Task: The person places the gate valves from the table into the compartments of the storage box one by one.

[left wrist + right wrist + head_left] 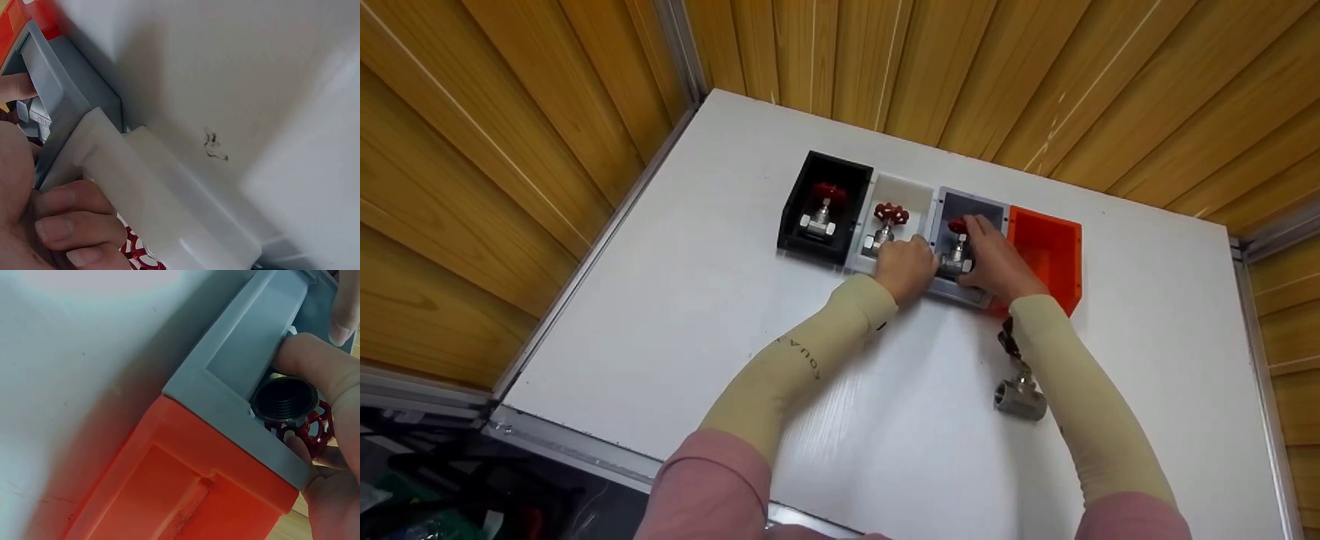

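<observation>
Right hand (997,262) is gripping and partly hiding a shiny, round-wheeled metal valve (958,259), smooth grey bin (244,343) is sitting around it, left hand (906,266) is curling beside, grip hidden, cannot tell

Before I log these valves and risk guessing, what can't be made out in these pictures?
Head view: valve in the gray bin, partly covered by the right hand.
Head view: handle of the loose valve, partly behind the right sleeve.
Left wrist view: red handwheel, hidden partly by the left hand and white bin, cut off by the bottom edge.
Left wrist view: lettering on the valve's metal, too small to read.
</observation>
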`<state>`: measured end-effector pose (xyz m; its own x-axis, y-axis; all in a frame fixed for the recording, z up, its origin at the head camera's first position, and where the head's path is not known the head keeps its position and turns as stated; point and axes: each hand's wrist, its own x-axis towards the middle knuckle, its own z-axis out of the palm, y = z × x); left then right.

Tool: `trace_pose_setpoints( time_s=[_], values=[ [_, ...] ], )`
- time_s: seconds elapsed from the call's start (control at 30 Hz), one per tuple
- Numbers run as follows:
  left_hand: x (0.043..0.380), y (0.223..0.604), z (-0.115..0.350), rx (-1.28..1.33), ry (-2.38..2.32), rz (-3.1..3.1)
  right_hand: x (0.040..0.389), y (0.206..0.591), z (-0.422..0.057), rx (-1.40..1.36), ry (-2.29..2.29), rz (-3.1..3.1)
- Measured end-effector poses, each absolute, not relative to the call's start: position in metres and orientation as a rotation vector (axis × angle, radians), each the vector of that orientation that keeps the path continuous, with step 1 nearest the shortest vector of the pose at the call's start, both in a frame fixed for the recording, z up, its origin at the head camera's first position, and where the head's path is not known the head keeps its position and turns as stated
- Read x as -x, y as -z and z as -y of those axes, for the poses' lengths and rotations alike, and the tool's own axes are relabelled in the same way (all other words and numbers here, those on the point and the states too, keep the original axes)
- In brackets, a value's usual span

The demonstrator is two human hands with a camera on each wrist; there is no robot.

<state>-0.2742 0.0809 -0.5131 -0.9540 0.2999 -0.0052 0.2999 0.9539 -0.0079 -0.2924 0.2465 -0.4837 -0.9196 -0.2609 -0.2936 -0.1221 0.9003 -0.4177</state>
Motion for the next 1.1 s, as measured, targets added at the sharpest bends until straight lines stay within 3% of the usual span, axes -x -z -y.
trace_pose_setpoints(
  time_s=[1.1],
  values=[
    [0.2749, 0.5132, -0.0818, -0.444, -0.033, -3.124, 0.2882, 0.4803, -0.2418, 0.349, 0.438, -2.79]
  ],
)
